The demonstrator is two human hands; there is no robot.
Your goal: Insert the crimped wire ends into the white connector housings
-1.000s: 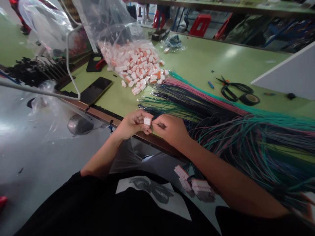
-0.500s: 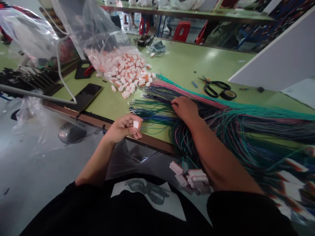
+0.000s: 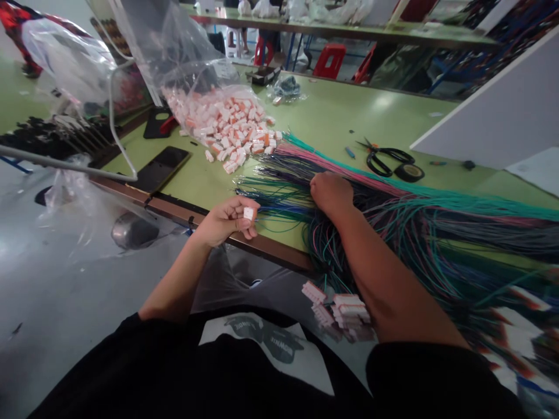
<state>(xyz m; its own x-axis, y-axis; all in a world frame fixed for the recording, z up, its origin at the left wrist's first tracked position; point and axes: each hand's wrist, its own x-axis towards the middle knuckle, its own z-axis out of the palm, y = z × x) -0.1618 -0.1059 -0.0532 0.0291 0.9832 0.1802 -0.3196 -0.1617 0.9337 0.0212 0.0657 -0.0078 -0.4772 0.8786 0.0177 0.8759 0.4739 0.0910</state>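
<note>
My left hand [image 3: 229, 221] is closed on a small white and orange connector housing [image 3: 249, 214] at the table's front edge. Thin green and blue wires [image 3: 283, 210] run close by on its right. My right hand [image 3: 331, 192] rests on the bundle of dark wires [image 3: 297, 173], its fingers curled down among them; whether it pinches one is hidden. Pink wires [image 3: 301, 154] and teal wires [image 3: 314, 152] lie just beyond it. A heap of white and orange connector housings [image 3: 236, 125] spills from a clear plastic bag [image 3: 187, 52] behind my left hand.
Black-handled scissors [image 3: 386, 158] and a roll of black tape [image 3: 409, 171] lie behind the wires. A phone [image 3: 159, 169] sits at left, near a bent metal rod [image 3: 114, 122]. Wired connectors [image 3: 345, 311] hang over the front edge. A white panel [image 3: 493, 110] stands at right.
The whole view has shifted slightly, so the table contents sit a little further right. My left hand still holds the connector housing, and my right hand stays on the wires, its fingers curled slightly more.
</note>
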